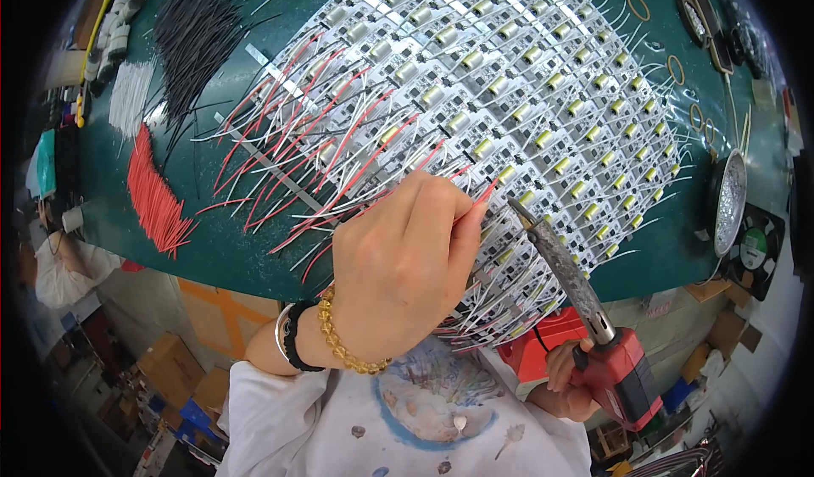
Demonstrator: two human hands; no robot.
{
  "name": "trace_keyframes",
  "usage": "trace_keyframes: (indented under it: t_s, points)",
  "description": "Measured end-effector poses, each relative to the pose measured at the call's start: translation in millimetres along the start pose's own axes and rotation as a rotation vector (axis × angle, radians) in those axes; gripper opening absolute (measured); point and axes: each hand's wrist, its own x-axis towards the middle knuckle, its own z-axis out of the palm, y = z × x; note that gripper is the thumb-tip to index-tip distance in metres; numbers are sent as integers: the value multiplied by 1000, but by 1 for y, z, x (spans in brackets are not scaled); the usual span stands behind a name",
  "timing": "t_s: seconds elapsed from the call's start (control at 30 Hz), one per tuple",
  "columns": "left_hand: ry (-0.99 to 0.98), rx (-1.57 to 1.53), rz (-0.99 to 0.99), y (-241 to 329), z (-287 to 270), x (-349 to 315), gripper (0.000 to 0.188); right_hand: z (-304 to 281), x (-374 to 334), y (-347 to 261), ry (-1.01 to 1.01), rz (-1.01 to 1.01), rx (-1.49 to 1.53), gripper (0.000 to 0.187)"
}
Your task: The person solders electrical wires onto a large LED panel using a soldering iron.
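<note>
In front of me a large panel of white circuit boards lies on the green table, with rows of yellowish cylindrical parts and white wires sticking out along its edges. My left hand is closed over the panel's near part, pinching a red wire between thumb and forefinger. Many red, white and black wires stand out from the boards to the left of that hand. At the lower right, my right hand grips the red and black handle of a soldering gun. Its dark tip rests close to the left fingertips, near the boards.
Loose red wires, black wires and white wires lie in piles at the left of the table. To the right stand a metal pan and a black fan. Several rings lie by the panel.
</note>
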Motion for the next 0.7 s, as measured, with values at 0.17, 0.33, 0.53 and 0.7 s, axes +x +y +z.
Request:
trace_keyframes:
  t_s: [0.17, 0.33, 0.53, 0.7]
  points:
    - [-11, 29, -3, 3, 0, -1, 19, 14, 2, 23, 130, -166, 198, 36]
    - [27, 24, 26, 5, -2, -1, 16, 9, 10, 17, -12, -259, 26, 50]
    - [18, -156, 58, 23, -28, -1, 16, 2, 14, 4, -84, -328, -182, 76]
    - [7, -70, 65, 14, 10, -11, 17, 17, 13, 0, -144, -347, -88, 74]
